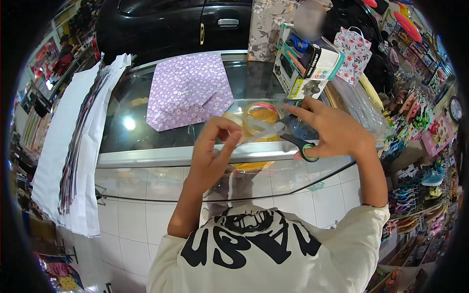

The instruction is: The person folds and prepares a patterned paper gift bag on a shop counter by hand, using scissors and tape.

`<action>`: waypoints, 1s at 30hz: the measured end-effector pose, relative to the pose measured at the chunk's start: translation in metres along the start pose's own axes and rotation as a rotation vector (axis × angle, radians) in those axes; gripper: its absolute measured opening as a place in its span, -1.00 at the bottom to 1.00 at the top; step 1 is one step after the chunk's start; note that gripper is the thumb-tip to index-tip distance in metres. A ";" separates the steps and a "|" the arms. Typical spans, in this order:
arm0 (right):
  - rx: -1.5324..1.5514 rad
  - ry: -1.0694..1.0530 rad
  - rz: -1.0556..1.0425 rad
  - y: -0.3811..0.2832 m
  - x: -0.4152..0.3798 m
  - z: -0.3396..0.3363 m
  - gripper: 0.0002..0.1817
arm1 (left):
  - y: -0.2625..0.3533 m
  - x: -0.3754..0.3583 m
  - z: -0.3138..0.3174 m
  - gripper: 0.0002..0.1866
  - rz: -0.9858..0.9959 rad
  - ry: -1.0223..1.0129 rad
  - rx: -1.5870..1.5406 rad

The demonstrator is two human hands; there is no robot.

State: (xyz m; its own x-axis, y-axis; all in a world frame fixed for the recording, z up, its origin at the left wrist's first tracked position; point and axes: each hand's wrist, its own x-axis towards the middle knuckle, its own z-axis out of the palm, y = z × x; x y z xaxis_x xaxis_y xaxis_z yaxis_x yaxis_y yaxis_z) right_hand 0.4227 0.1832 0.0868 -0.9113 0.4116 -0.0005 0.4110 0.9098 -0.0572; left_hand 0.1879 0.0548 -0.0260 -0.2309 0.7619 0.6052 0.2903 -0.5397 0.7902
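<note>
My left hand [215,149] is closed in a pinch on one end of a short strip of clear tape [266,131]. The strip stretches right toward the scissors [309,152], which have black handles lined with green. My right hand [337,128] holds these scissors spread apart, its thumb at the lower loop and its index finger stretched out above. Part of the blades is hard to make out against the glass. Just behind the strip stands a roll of clear tape [246,119]. Left of it, a purple flowered paper package [188,90] lies on the glass counter [127,139].
Boxes [312,61], a floral gift bag [352,53] and plastic-wrapped sheets [359,107] crowd the counter's right side. White paper sheets [68,132] hang over its left end. A black car [161,27] stands behind. Hanging goods [415,112] fill the far right.
</note>
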 end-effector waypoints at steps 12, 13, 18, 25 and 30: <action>0.039 -0.028 0.017 -0.002 -0.004 -0.002 0.10 | 0.010 0.000 -0.011 -0.64 0.059 -0.024 -0.056; 0.038 -0.026 0.013 -0.002 -0.004 -0.002 0.10 | 0.010 0.000 -0.012 -0.62 0.082 -0.067 -0.048; 0.034 -0.020 -0.004 -0.002 -0.003 0.001 0.09 | 0.003 -0.005 -0.017 -0.60 0.083 -0.012 -0.025; 0.057 -0.061 -0.003 -0.003 -0.003 0.000 0.08 | 0.012 -0.002 -0.023 -0.57 0.123 0.061 0.135; 0.069 -0.060 0.008 -0.003 -0.005 0.000 0.08 | 0.017 -0.006 -0.024 -0.50 0.161 -0.081 0.170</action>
State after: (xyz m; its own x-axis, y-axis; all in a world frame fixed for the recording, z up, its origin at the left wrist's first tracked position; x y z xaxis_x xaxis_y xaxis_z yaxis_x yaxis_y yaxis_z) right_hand 0.4256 0.1787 0.0874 -0.9087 0.4131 -0.0605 0.4175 0.8999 -0.1258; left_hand 0.1717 0.0329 -0.0140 -0.0958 0.7012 0.7065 0.4707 -0.5935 0.6529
